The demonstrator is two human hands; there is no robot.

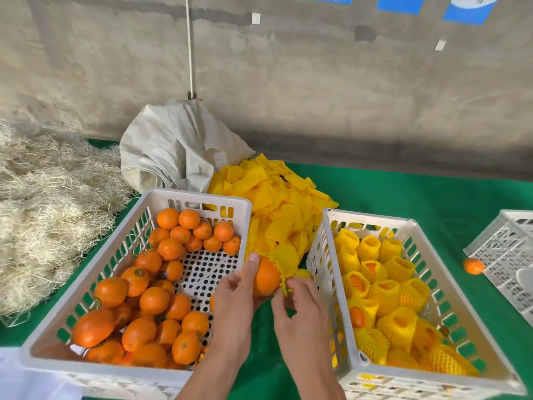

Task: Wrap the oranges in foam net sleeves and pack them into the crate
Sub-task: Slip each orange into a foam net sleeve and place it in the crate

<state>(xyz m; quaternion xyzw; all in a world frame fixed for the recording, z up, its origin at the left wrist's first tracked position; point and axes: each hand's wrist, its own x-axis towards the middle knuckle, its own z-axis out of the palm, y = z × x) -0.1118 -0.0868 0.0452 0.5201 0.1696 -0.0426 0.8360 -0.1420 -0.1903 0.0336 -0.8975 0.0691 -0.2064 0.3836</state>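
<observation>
Orange (266, 277) sits between our two hands, held over the gap between the two crates, with a yellow sleeve (284, 256) only partly over its far side. Our left hand (236, 295) grips the fruit, thumb up along its face; our right hand (300, 301) pinches the sleeve's edge, seemingly pulling it on. We judge the job roughly a third done. Right crate (375, 223) holds about fifteen wrapped oranges (398, 321), some hidden underneath so no exact count. Left crate (199, 197) holds thirty-odd bare oranges (154, 300), piled, exact count not possible, with its perforated floor showing mid-crate. Spare sleeves (277, 197) lie heaped behind the crates, dozens at least. We count three crates total, third crate (507, 243) at far right, with one loose orange (474, 266) just beside it on the green table (418, 192).
</observation>
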